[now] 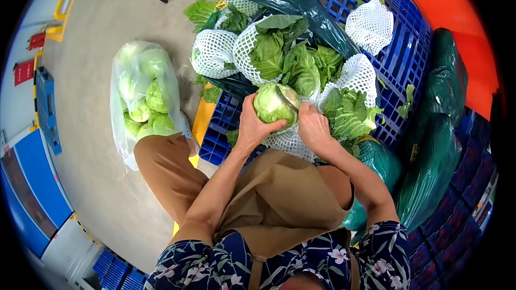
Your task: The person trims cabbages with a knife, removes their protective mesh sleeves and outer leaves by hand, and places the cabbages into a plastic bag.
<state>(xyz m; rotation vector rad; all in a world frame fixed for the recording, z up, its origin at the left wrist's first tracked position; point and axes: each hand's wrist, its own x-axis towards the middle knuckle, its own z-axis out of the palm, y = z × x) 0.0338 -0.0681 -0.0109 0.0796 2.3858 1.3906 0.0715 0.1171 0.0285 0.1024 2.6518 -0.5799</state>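
Round, pale-green cabbage (267,108) with whitish base, just off centre at 1 o'clock, left hand (255,124) cupping its 8 o'clock side, right hand (313,127) gripping a knife (286,100) at 4 o'clock, red sign (23,72) near 9 o'clock, lettering too small to read.

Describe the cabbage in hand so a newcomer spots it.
On the blue pallet, find the heap of leafy cabbages, some in white netting. At the near edge, the left hand cups one round cabbage under a dark blade. Unlike its loose-leaved neighbours, it's a smooth, pale green ball.
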